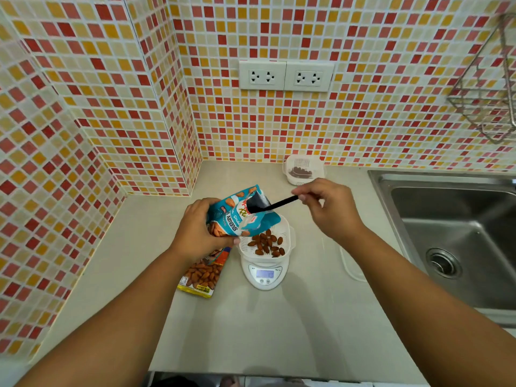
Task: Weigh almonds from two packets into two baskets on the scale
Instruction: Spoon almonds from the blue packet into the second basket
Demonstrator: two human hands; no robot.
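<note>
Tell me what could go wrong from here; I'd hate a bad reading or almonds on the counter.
The teal almond packet in the left hand overhangs the white basket on the scale; touching the rim could skew the reading. The right hand pinches the black spoon far from its bowl, so almonds might spill.

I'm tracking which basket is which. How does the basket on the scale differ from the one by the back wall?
The basket on the scale sits on the scale, under the teal packet; the far basket stands on the counter against the tiled wall. The near one's almonds show plainly; the far one's contents are only a dark patch. Both are white and slotted.
</note>
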